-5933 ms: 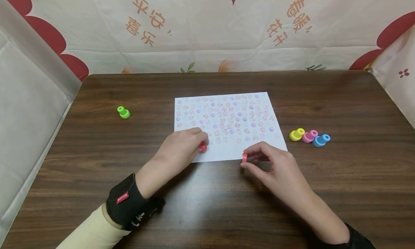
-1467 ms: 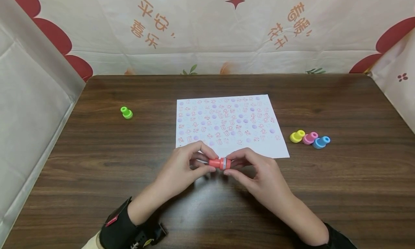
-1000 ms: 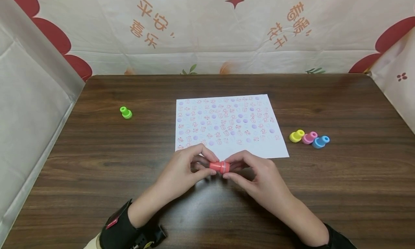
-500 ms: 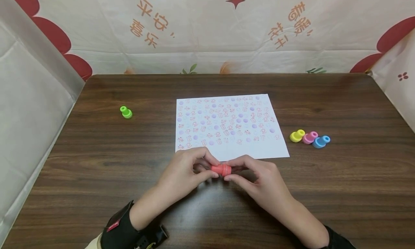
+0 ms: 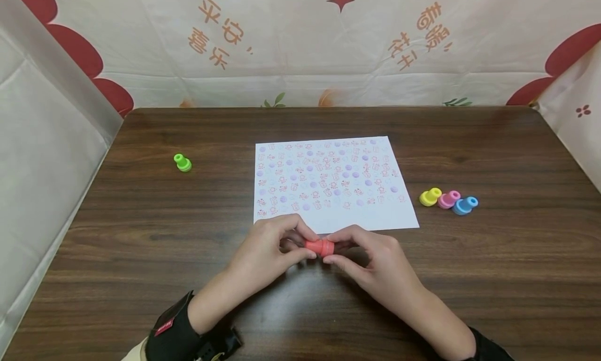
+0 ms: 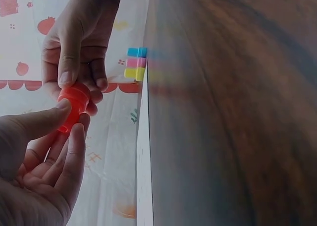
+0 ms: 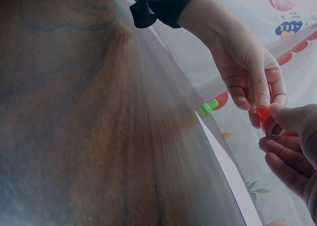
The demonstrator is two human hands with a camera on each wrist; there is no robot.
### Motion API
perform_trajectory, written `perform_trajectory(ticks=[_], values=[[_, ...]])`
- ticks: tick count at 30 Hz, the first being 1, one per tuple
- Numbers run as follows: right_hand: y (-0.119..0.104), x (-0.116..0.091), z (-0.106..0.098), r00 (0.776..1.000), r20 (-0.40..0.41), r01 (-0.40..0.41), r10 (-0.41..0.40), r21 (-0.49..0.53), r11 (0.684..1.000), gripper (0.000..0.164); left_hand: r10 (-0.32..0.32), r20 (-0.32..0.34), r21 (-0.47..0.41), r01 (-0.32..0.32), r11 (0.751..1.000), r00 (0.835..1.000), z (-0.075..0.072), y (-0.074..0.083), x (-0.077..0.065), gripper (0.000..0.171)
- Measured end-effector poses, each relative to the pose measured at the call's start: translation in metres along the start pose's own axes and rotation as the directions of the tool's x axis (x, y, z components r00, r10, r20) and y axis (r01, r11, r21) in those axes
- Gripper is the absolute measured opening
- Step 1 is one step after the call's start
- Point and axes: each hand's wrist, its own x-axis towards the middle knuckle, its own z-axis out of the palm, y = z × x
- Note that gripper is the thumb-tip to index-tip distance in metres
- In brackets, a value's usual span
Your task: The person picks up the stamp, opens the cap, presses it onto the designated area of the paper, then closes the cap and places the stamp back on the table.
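Observation:
A small red stamp (image 5: 319,247) lies sideways between both hands, just in front of the paper's near edge. My left hand (image 5: 263,249) pinches its narrow handle between thumb and fingers. At the wide end, my right hand (image 5: 382,256) pinches the red cap, which sits against the stamp body. The left wrist view shows the stamp (image 6: 75,104) held above the table, thumbs on its near side. A mark shows on the cap's end face in the right wrist view. Behind the hands lies a white sheet of paper (image 5: 371,218) covered in rows of red and purple stamp prints.
To the right of the paper stand a yellow stamp (image 5: 430,196), a pink stamp (image 5: 448,200) and a blue stamp (image 5: 465,206) side by side. A green stamp (image 5: 182,163) stands far left on the brown wooden table (image 5: 141,236). A printed cloth (image 5: 300,43) hangs behind.
Earlier the left hand held the red stamp over the paper and the right hand held the cap apart. Both came together before the paper; the pale gap between cap and stamp has closed.

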Motion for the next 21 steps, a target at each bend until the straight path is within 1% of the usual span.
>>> perform_trajectory(ticks=[8,13,21], values=[[0.0000,0.0019,0.0002,0.999,0.042,-0.025,0.025,-0.017,1.000,0.037,0.027,-0.013,0.005,-0.027,1.000,1.000,0.0009,-0.0027,0.0001,0.019],[-0.0011,0.0025,0.0016,0.998,0.058,-0.035,0.036,-0.019,0.999,0.040,0.026,-0.006,0.004,-0.026,1.000,1.000,0.0016,-0.0021,0.0005,0.019],[-0.0011,0.0029,0.0022,0.998,0.054,-0.034,0.035,-0.019,0.999,0.041,0.015,0.005,0.003,-0.015,1.000,1.000,0.0018,-0.0028,0.0001,0.020]])
